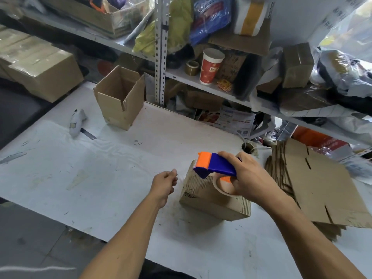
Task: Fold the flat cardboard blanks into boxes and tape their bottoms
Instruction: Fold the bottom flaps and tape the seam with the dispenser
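Now right hand (248, 176) fingers grip tape dispenser (215, 165) at box (211, 198) far edge; left hand (164, 183) loosely curled, holding nothing.

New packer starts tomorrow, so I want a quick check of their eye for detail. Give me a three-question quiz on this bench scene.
1. True or false: the right hand grips the tape dispenser over the upside-down box.
2. Where does the stack of flat blanks lie? A) left of that box B) right of it C) on the shelf
3. Fill in: the open-topped box stands at the table's ____ edge.

Key: 1 true; 2 B; 3 far
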